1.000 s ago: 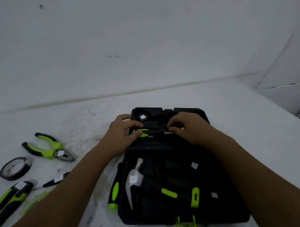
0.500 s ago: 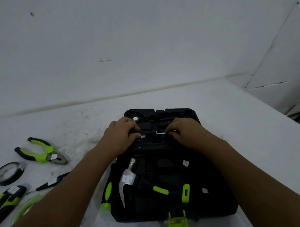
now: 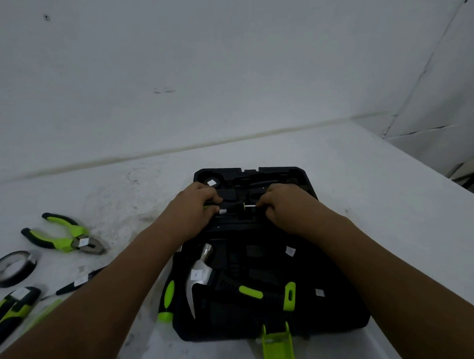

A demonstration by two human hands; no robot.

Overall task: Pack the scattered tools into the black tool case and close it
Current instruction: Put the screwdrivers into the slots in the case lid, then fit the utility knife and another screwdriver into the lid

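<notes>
The black tool case (image 3: 341,314) lies open on the white table. A claw hammer (image 3: 200,274) with a black and green handle rests in its near half. Over the far half, both hands hold a screwdriver (image 3: 236,207): my left hand (image 3: 191,212) grips the black and green handle, my right hand (image 3: 286,208) pinches the metal shaft. The screwdriver lies level, pressed into the case's moulded insert. Left of the case lie green pliers (image 3: 67,236), a black tape roll (image 3: 11,268), a utility knife (image 3: 8,309) and a thin black screwdriver (image 3: 76,282).
Another green and black handle (image 3: 167,297) lies along the case's left side. A green latch (image 3: 277,344) sticks out at the near edge. A white wall stands behind the table. The table's right edge (image 3: 429,170) runs diagonally at the far right.
Both hands have stayed on the screwdriver in the far half of the case. Its green handle is now mostly covered by my left hand and more bare shaft shows.
</notes>
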